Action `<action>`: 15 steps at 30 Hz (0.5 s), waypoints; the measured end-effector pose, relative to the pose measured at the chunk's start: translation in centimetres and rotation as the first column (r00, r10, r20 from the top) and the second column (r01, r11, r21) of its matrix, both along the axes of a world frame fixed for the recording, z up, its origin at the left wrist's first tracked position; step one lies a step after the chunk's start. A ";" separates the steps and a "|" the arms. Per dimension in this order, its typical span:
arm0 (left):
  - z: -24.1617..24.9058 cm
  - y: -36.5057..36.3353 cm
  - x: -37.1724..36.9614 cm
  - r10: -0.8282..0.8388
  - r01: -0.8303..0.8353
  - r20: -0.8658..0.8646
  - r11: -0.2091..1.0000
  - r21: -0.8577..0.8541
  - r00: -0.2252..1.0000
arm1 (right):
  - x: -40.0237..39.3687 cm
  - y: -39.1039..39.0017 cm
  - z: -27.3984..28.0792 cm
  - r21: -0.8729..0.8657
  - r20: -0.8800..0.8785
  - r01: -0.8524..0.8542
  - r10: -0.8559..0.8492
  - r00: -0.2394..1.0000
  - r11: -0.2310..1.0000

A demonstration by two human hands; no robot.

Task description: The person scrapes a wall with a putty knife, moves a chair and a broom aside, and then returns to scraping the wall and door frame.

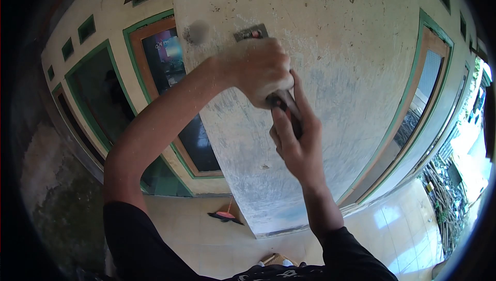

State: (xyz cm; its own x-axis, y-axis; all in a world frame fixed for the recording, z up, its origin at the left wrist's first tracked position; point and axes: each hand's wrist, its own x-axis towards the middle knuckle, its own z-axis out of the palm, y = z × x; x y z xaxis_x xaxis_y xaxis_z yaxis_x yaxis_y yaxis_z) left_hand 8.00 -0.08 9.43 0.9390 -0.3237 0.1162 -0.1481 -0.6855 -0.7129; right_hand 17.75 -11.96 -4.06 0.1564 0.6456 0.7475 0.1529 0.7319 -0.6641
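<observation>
A paint scraper has its flat, dark metal blade against the worn, pale wall. My left hand is closed around the scraper near the blade and hides the middle of the tool. Lower down, my right hand grips the end of the dark handle, thumb laid along it. Scuffed grey and whitish patches with scratch marks cover the wall around and below both hands.
Left of the wall section is a wood-framed window with green trim; a similar frame stands right. A red-and-black broom head lies on the tiled floor. Sticks are piled outside at right.
</observation>
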 end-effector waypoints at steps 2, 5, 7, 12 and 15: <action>0.9 0.3 0.1 -0.158 0.159 0.149 0.987 0.001 0.976 | 0.5 -0.1 1.5 -0.032 -0.012 -0.047 0.046 0.999 0.998; 0.0 -0.8 -0.7 -0.022 0.024 0.053 0.999 -0.035 0.998 | -0.3 -0.8 0.6 -0.011 0.027 -0.002 0.002 1.000 1.000; -1.9 -0.6 -1.4 -0.008 0.009 0.015 0.993 -0.116 1.000 | -1.1 -1.6 -1.1 -0.021 0.083 0.012 -0.010 0.997 1.000; -0.7 1.2 -2.3 -0.071 0.077 0.068 0.993 -0.088 0.995 | -2.0 0.3 1.1 0.015 0.155 0.142 -0.143 0.978 0.990; 0.0 1.0 -2.4 -0.153 0.160 0.123 0.986 -0.048 0.981 | -2.8 -0.4 1.0 0.080 0.092 0.113 -0.120 0.988 0.990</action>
